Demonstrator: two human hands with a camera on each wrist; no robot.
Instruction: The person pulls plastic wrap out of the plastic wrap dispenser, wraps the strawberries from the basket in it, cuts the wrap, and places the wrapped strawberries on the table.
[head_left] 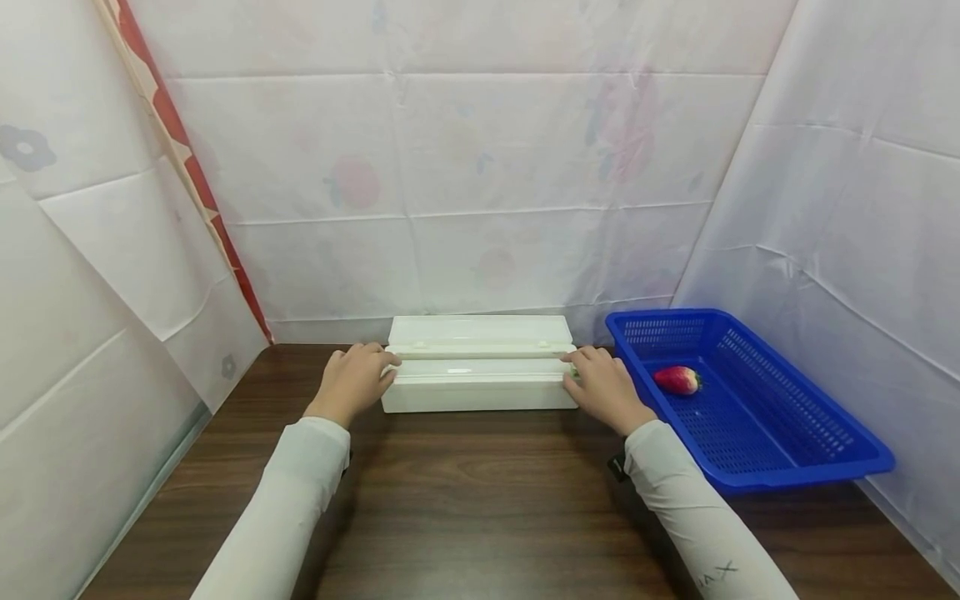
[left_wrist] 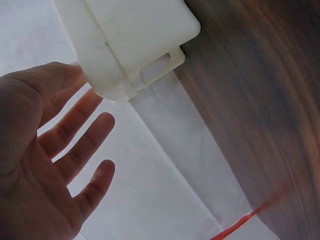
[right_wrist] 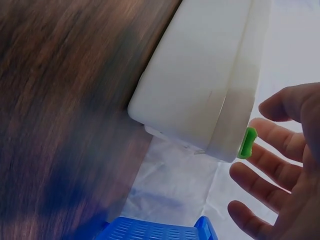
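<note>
A long white plastic box [head_left: 480,396] sits crosswise on the table, with a white flap [head_left: 480,329] standing up along its back. My left hand [head_left: 356,382] is at the box's left end; in the left wrist view its thumb and forefinger touch the upper edge, while the other fingers spread apart. At the right end is my right hand [head_left: 603,387], its fingers loosely extended. A small green tab [right_wrist: 247,143] sticks out from that end, and the right fingertips lie close beside it. Whether they touch the tab I cannot tell.
A blue perforated basket [head_left: 795,482] stands right of the box, close to my right forearm. Inside it lies a red strawberry [head_left: 677,380]. The dark wooden table [head_left: 465,508] meets pale hanging sheets [head_left: 480,150] at the back and sides.
</note>
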